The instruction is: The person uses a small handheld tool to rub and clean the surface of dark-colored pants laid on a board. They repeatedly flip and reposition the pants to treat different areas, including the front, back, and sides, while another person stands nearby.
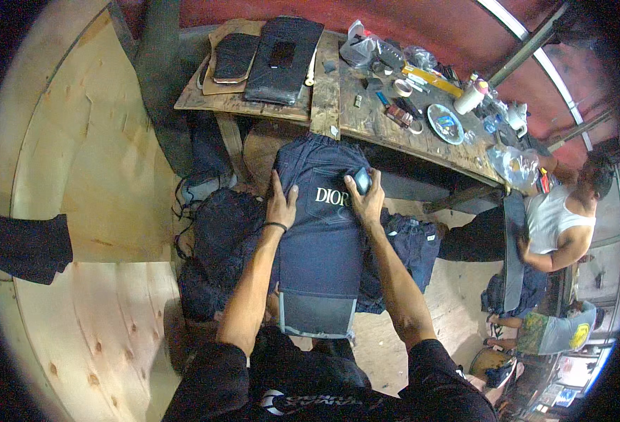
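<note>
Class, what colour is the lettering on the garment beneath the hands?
The lettering is white, showing best in the head view.

Dark item in R hand: partly hidden by fingers, exact kind unclear. Same hand covers the end of the pale print on the denim garment; garment's underside hidden too. R forearm blocks part of a 2nd denim pc. Dark cloth, far L side, cut by the round rim. Own black shirt cut at near edge. Worktop: small bits too tiny to ID; contents of blue-rimmed dish ditto. Clear bag, R end: contents blurred. Person in patterned top, near R: head indistinct.
</note>
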A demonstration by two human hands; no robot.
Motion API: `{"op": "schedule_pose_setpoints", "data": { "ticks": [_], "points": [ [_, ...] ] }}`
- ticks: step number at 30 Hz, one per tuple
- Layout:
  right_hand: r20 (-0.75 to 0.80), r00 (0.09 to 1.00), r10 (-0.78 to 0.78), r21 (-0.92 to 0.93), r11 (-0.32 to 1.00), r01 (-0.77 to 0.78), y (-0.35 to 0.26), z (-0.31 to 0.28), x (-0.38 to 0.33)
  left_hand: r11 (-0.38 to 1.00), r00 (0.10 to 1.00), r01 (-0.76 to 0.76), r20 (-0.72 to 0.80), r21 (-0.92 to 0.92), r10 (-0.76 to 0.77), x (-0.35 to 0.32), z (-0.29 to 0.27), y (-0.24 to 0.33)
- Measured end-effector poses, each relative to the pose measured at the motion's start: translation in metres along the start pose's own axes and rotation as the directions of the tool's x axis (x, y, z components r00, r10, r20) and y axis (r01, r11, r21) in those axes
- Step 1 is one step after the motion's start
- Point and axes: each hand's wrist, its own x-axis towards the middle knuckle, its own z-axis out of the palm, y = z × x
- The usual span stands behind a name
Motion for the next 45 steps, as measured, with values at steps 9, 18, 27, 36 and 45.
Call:
{"op": "schedule_pose_setpoints", "data": {
  "ticks": [9, 18, 27, 36, 45],
  "points": [
    [-0.041, 0.984, 0.176, 0.085, 0.981, -0.172, -0.034, -0.036, -0.121, 0.932, 0.909, 0.362, 0.227, -0.020, -0.349, -0.117, -0.045, 0.029],
    [-0.230, 0.970, -0.081, -0.069, 0.995, 0.067, -0.019, -0.004, -0.021, 0.983, 0.967, 0.171, 0.201, -0.061, -0.155, 0.018, 0.005, 0.009],
    [0.188, 0.945, -0.267, -0.089, 0.954, 0.287, -0.042, -0.071, -0.250, 0.842, 0.853, 0.475, 0.366, -0.254, -0.371, -0.306, -0.048, -0.044],
    [0.643, 0.745, -0.177, -0.018, 0.969, 0.245, -0.193, 0.131, -0.187, 0.726, 0.876, 0.480, 0.305, -0.492, -0.373, -0.161, -0.070, -0.066],
    [-0.010, 0.978, -0.208, -0.327, 0.925, 0.193, -0.108, -0.031, -0.151, 0.941, 0.896, 0.329, 0.288, 0.078, -0.337, -0.128, -0.048, 0.061]
  ]
}}
